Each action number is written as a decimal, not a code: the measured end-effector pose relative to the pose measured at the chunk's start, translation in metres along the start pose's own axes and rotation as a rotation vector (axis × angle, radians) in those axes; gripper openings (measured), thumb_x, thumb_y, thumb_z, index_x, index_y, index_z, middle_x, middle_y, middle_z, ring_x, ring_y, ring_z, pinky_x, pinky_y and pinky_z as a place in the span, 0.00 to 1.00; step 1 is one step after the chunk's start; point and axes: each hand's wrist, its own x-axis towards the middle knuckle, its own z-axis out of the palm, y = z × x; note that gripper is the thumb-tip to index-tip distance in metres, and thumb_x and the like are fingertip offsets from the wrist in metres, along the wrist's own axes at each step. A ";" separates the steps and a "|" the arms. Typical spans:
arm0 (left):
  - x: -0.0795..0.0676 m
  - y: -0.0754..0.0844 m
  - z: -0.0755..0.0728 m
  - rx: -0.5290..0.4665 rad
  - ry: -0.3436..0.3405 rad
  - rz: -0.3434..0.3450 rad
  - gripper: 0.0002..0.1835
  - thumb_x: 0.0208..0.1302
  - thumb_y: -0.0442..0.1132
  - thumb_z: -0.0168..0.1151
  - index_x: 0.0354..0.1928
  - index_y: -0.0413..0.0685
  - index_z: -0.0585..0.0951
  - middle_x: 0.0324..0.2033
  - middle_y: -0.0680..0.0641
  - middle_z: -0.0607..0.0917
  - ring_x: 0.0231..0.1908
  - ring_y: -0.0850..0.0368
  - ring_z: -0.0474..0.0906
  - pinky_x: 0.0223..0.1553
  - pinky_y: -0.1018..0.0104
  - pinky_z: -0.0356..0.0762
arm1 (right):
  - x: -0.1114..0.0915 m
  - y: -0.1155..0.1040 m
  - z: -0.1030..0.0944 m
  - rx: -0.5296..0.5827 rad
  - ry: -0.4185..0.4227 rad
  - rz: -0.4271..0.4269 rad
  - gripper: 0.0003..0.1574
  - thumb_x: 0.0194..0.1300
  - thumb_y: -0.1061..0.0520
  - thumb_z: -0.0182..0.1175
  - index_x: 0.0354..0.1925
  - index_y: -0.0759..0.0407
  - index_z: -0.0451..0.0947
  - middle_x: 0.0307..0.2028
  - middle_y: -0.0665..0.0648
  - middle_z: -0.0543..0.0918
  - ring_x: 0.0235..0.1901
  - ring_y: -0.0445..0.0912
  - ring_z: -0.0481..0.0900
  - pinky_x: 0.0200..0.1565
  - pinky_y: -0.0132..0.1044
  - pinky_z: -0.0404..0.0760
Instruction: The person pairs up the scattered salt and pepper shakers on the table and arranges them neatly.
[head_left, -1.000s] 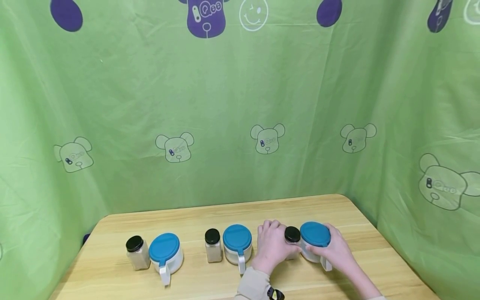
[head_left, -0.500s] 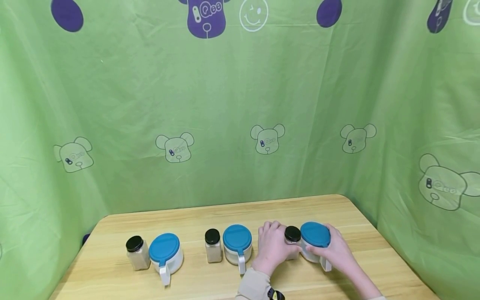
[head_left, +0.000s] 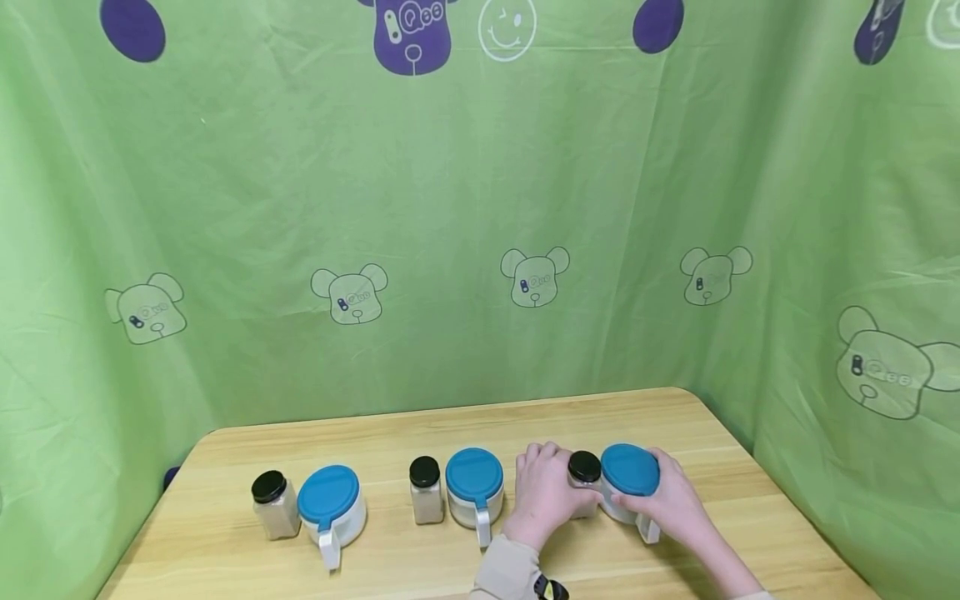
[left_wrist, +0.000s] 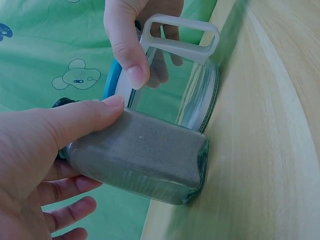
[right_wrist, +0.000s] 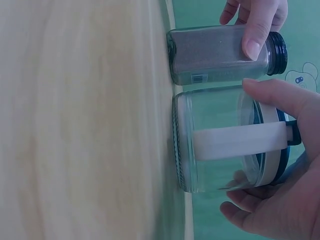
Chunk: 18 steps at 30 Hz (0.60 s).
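At the right of the table, my left hand grips a square glass spice jar filled with greyish powder, its thumb along the near side. The black screw lid is on. Right beside it, my right hand holds a round clear glass seasoning pot by its upper part, thumb on one side and fingers on the other. That pot has a blue lid and a white handle facing me. Both containers stand upright on the table, close together.
Two similar pairs stand to the left on the wooden table: a black-lidded jar by a blue-lidded pot, and another jar by a pot. Green printed curtain surrounds the back and sides.
The handle of the pot in my right hand has shifted very slightly to the left. Both hands keep their holds in nearly the same place.
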 end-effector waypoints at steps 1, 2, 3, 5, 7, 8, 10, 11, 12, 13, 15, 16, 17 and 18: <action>0.000 0.000 0.000 -0.004 -0.003 -0.002 0.29 0.34 0.68 0.66 0.37 0.58 0.79 0.37 0.59 0.78 0.42 0.61 0.67 0.42 0.67 0.62 | 0.000 0.000 0.000 -0.002 0.001 -0.002 0.66 0.38 0.38 0.70 0.62 0.72 0.49 0.55 0.74 0.63 0.51 0.66 0.68 0.45 0.59 0.72; 0.000 0.000 0.000 -0.007 -0.005 -0.003 0.29 0.34 0.68 0.66 0.37 0.58 0.79 0.37 0.60 0.78 0.42 0.61 0.67 0.42 0.67 0.62 | 0.000 -0.001 0.000 -0.004 0.001 -0.003 0.66 0.38 0.38 0.70 0.62 0.72 0.49 0.55 0.75 0.63 0.50 0.66 0.68 0.45 0.59 0.72; 0.000 0.000 0.000 -0.009 -0.008 -0.004 0.29 0.34 0.68 0.66 0.37 0.58 0.79 0.37 0.60 0.78 0.42 0.61 0.67 0.42 0.67 0.62 | 0.000 -0.001 -0.001 -0.008 0.002 -0.005 0.66 0.38 0.38 0.70 0.62 0.72 0.50 0.55 0.75 0.64 0.50 0.66 0.69 0.45 0.59 0.72; 0.000 0.000 -0.001 -0.011 -0.008 -0.004 0.29 0.34 0.67 0.66 0.37 0.58 0.79 0.37 0.60 0.78 0.42 0.61 0.68 0.42 0.67 0.62 | -0.001 -0.002 -0.001 -0.015 0.002 -0.005 0.66 0.38 0.37 0.70 0.62 0.72 0.50 0.55 0.75 0.64 0.50 0.66 0.69 0.45 0.59 0.72; 0.000 -0.001 -0.001 -0.011 -0.005 -0.001 0.30 0.34 0.67 0.66 0.38 0.58 0.79 0.37 0.59 0.78 0.42 0.61 0.68 0.42 0.67 0.62 | -0.001 -0.002 -0.001 -0.020 -0.001 -0.003 0.67 0.37 0.37 0.70 0.62 0.72 0.49 0.54 0.75 0.64 0.50 0.66 0.69 0.45 0.59 0.73; 0.000 -0.001 -0.002 -0.011 -0.002 0.001 0.30 0.34 0.67 0.66 0.38 0.58 0.79 0.37 0.59 0.78 0.42 0.61 0.68 0.42 0.67 0.62 | -0.001 -0.002 -0.001 -0.021 -0.003 -0.001 0.67 0.37 0.37 0.70 0.62 0.72 0.49 0.54 0.75 0.64 0.50 0.66 0.69 0.45 0.59 0.73; 0.000 -0.001 -0.002 -0.010 0.000 0.005 0.30 0.34 0.67 0.66 0.38 0.57 0.79 0.38 0.59 0.79 0.42 0.61 0.68 0.42 0.67 0.63 | 0.000 -0.002 -0.001 -0.020 -0.007 0.004 0.68 0.37 0.36 0.70 0.62 0.73 0.49 0.55 0.75 0.64 0.50 0.66 0.68 0.45 0.60 0.72; 0.000 -0.001 -0.003 -0.011 -0.001 0.005 0.30 0.34 0.67 0.66 0.38 0.57 0.79 0.38 0.59 0.79 0.42 0.61 0.68 0.42 0.66 0.63 | 0.000 -0.002 -0.001 -0.019 -0.009 0.006 0.68 0.37 0.36 0.70 0.62 0.73 0.49 0.55 0.75 0.63 0.51 0.66 0.68 0.45 0.60 0.72; -0.001 0.000 -0.003 -0.012 -0.004 0.003 0.30 0.34 0.67 0.66 0.39 0.57 0.79 0.38 0.59 0.79 0.43 0.61 0.68 0.43 0.66 0.63 | 0.000 -0.002 0.000 -0.020 -0.011 0.009 0.68 0.37 0.36 0.70 0.62 0.73 0.48 0.55 0.75 0.63 0.51 0.66 0.68 0.45 0.60 0.72; -0.001 0.000 -0.003 -0.013 -0.007 0.001 0.30 0.34 0.67 0.66 0.39 0.57 0.79 0.38 0.59 0.79 0.43 0.61 0.68 0.43 0.66 0.63 | 0.000 -0.002 0.000 -0.019 -0.013 0.012 0.69 0.37 0.36 0.70 0.62 0.73 0.48 0.55 0.75 0.63 0.51 0.66 0.67 0.46 0.60 0.72; -0.001 0.000 -0.003 -0.016 -0.015 -0.004 0.30 0.34 0.67 0.66 0.39 0.57 0.79 0.38 0.59 0.79 0.43 0.61 0.68 0.43 0.66 0.63 | 0.000 -0.001 0.001 -0.018 -0.016 0.015 0.69 0.37 0.36 0.70 0.62 0.74 0.47 0.55 0.75 0.62 0.52 0.66 0.66 0.46 0.60 0.71; -0.001 0.000 -0.003 -0.018 -0.018 -0.008 0.30 0.34 0.67 0.67 0.39 0.58 0.79 0.38 0.60 0.79 0.43 0.61 0.68 0.43 0.67 0.63 | 0.000 -0.001 0.001 -0.018 -0.017 0.017 0.69 0.37 0.36 0.70 0.62 0.74 0.47 0.56 0.75 0.62 0.52 0.66 0.66 0.46 0.60 0.71; 0.000 0.000 -0.003 -0.019 -0.020 -0.009 0.30 0.34 0.67 0.67 0.39 0.58 0.79 0.38 0.60 0.79 0.43 0.61 0.68 0.43 0.67 0.63 | 0.000 -0.001 0.001 -0.018 -0.018 0.018 0.70 0.37 0.36 0.70 0.62 0.74 0.47 0.56 0.75 0.62 0.52 0.66 0.66 0.47 0.60 0.71; 0.000 0.000 -0.003 -0.021 -0.021 -0.011 0.30 0.34 0.67 0.67 0.39 0.58 0.79 0.38 0.60 0.78 0.43 0.61 0.68 0.43 0.67 0.62 | 0.000 0.000 0.002 -0.019 -0.018 0.019 0.70 0.37 0.36 0.70 0.62 0.74 0.47 0.55 0.76 0.62 0.52 0.66 0.65 0.47 0.60 0.71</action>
